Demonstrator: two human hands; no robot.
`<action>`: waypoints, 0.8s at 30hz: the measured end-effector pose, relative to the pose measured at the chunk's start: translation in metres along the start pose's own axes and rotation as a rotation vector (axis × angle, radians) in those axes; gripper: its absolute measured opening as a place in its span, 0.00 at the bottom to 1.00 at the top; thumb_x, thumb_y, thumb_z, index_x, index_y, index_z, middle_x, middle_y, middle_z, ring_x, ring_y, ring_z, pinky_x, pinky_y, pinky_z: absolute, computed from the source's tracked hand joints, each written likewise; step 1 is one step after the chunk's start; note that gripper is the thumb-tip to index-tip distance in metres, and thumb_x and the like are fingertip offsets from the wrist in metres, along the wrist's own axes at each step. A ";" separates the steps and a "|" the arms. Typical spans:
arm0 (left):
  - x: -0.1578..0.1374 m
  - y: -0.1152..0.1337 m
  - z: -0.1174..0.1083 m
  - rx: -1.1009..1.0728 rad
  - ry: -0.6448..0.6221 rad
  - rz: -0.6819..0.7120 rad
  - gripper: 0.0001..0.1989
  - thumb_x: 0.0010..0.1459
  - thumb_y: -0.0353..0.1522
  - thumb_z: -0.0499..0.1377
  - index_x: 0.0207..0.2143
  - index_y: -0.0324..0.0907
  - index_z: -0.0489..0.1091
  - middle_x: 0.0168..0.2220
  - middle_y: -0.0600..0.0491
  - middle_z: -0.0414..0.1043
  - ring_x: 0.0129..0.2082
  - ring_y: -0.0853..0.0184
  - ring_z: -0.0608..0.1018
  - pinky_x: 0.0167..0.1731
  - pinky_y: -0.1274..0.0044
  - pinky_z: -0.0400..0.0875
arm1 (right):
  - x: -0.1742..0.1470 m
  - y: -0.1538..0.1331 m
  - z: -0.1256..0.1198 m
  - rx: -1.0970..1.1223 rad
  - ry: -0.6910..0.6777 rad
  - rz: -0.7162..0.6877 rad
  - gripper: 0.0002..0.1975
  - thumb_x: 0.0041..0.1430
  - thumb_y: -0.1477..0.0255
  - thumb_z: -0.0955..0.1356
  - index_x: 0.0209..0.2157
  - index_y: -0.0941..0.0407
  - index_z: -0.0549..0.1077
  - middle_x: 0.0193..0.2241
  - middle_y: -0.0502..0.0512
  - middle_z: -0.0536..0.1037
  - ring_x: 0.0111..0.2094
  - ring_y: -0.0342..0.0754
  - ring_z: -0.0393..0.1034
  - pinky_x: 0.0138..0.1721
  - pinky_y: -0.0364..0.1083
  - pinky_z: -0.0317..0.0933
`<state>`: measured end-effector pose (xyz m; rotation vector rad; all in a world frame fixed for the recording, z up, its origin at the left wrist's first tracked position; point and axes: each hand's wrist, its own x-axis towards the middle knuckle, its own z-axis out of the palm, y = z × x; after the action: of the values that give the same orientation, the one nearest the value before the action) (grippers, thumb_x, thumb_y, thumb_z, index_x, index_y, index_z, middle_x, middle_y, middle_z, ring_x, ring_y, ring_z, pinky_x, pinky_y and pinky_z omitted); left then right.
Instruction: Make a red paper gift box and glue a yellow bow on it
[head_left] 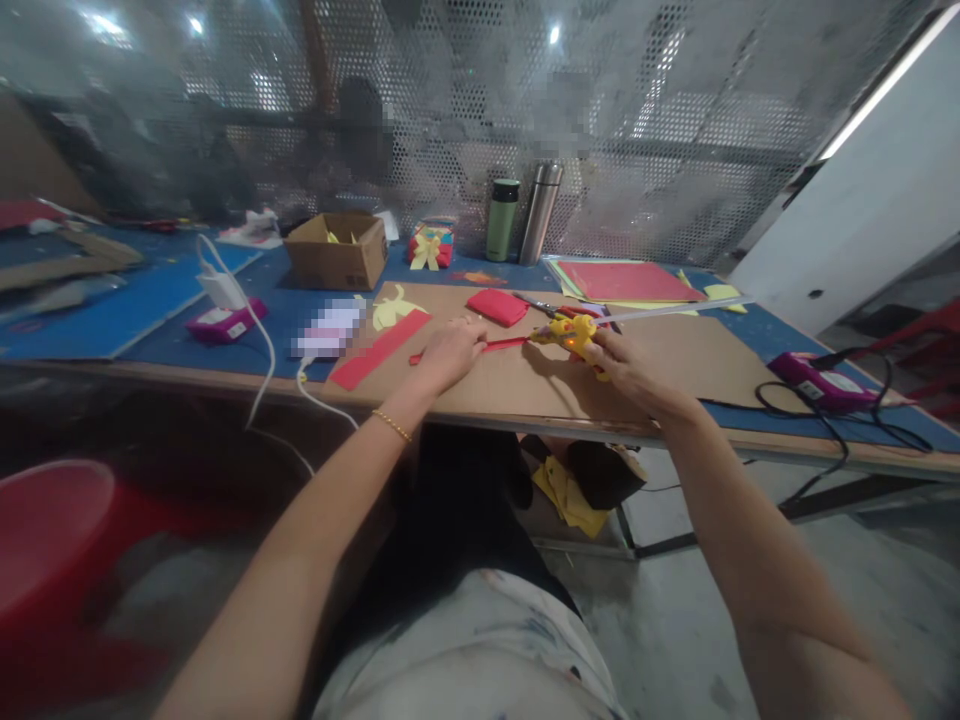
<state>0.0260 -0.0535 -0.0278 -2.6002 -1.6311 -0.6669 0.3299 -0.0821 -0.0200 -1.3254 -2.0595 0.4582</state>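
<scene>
My right hand [626, 368] is closed around the handle of a yellow glue gun [571, 334], with a long translucent glue stick [667, 306] reaching out of its back. The gun's nozzle points left and is at the right end of a narrow red strip [510, 344]; whether it touches cannot be made out. Over the strip's middle, my left hand [454, 352] holds it against the brown cardboard sheet [517, 383], its fingers bent. A folded red piece [498, 307] lies just beyond the strip. Left of my left hand is a wider red strip [381, 350].
Yellow cutouts [396, 306], pliers-like tools [551, 309] and stacked coloured sheets [630, 281] lie around. Behind stand a cardboard box [337, 250], a red bow-topped item [430, 246], a green tumbler [502, 222] and a steel flask [541, 215]. Purple power blocks [821, 383] trail cables.
</scene>
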 end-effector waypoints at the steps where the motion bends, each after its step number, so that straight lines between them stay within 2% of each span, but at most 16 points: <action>1: 0.000 0.001 0.000 0.004 -0.004 -0.002 0.07 0.70 0.29 0.58 0.39 0.42 0.77 0.43 0.45 0.77 0.46 0.57 0.78 0.49 0.66 0.72 | 0.000 0.000 0.000 -0.001 0.003 0.003 0.20 0.69 0.52 0.62 0.36 0.51 0.76 0.34 0.58 0.79 0.36 0.57 0.71 0.40 0.55 0.67; 12: -0.001 0.002 -0.001 -0.044 0.002 -0.006 0.07 0.69 0.28 0.59 0.38 0.42 0.76 0.44 0.44 0.78 0.46 0.55 0.78 0.50 0.65 0.71 | 0.004 -0.016 0.008 -0.006 -0.020 -0.021 0.19 0.70 0.55 0.62 0.37 0.52 0.78 0.38 0.60 0.80 0.39 0.57 0.72 0.43 0.55 0.67; 15: -0.002 0.005 -0.004 -0.032 -0.017 -0.035 0.07 0.70 0.28 0.59 0.38 0.42 0.76 0.45 0.43 0.77 0.48 0.55 0.78 0.49 0.66 0.70 | 0.002 -0.020 0.010 0.026 -0.041 -0.047 0.20 0.70 0.52 0.62 0.38 0.52 0.78 0.38 0.60 0.80 0.38 0.56 0.72 0.42 0.53 0.67; 24: -0.002 0.007 -0.006 -0.026 -0.037 -0.033 0.07 0.71 0.29 0.58 0.40 0.41 0.77 0.44 0.43 0.78 0.47 0.55 0.78 0.49 0.66 0.70 | 0.002 -0.006 0.005 -0.006 0.013 -0.007 0.22 0.68 0.49 0.63 0.35 0.51 0.76 0.35 0.60 0.79 0.36 0.57 0.71 0.39 0.54 0.66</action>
<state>0.0291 -0.0595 -0.0217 -2.6242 -1.6906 -0.6493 0.3220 -0.0826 -0.0198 -1.3213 -2.0557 0.4394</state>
